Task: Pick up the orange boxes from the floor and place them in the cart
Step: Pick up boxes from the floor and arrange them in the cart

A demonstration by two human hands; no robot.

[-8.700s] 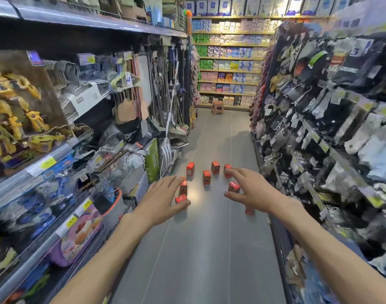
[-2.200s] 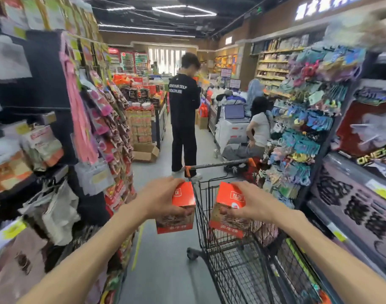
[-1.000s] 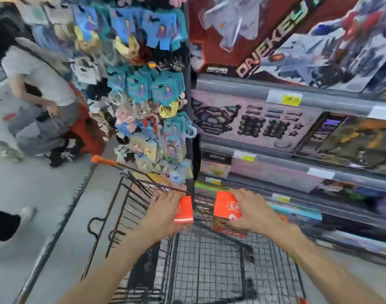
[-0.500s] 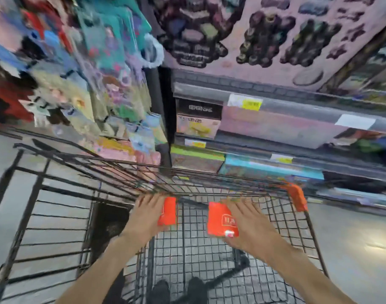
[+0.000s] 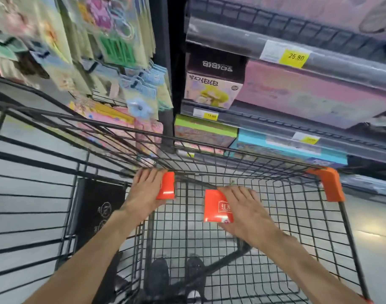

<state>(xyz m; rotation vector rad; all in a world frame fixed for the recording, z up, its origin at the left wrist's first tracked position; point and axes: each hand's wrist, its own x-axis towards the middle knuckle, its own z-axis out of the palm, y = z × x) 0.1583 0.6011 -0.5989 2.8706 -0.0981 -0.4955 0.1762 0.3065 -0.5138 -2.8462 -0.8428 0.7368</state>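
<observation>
I look straight down into a black wire shopping cart [image 5: 275, 163] with orange corner caps. Both my arms reach inside its basket. My left hand [image 5: 146, 189] grips a small orange box [image 5: 166, 186] by its side, close to the cart's far wall. My right hand [image 5: 242, 207] holds a second orange box [image 5: 216, 206], fingers over its top right edge, low above the wire floor. White characters show on that box's top face.
Store shelves [image 5: 297, 119] with boxed toys and yellow price tags stand just beyond the cart. Hanging packets [image 5: 113, 62] crowd the upper left. A black panel [image 5: 97, 207] sits at the cart's left side. My dark shoes [image 5: 159, 279] show through the mesh on the grey floor.
I have leaned further over the cart and both hands have sunk deeper into the basket with their boxes. The shelves now fill the upper view.
</observation>
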